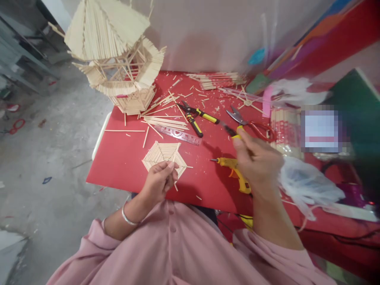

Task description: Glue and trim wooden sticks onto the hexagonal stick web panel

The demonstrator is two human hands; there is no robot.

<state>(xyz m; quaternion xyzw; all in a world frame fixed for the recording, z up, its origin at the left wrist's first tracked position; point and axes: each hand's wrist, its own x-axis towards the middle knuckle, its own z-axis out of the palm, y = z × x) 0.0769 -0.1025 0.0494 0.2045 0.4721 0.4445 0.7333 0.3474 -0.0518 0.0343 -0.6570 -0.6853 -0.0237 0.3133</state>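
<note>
My left hand (162,176) is closed in a pinch on a short thin wooden stick (173,156), just above a hexagonal stick panel (162,149). Its fingers hide part of the panel, which lies flat on the red table (118,158). My right hand (258,156) is raised over the table's right side, wrapped round a yellow-and-black handled tool (234,133). That tool is blurred, with a greyish tip pointing left, and its exact kind cannot be made out. Below and beside this hand lies a yellow glue gun (233,164), its nozzle facing left.
A tiered stick-built model pavilion (118,63) stands at the back left. Yellow-and-black cutters (194,118), red-handled snips (237,116), a clear ruler (179,135) and loose sticks (164,122) lie mid-table. Packed sticks (285,130) and a plastic bag (308,184) are at right.
</note>
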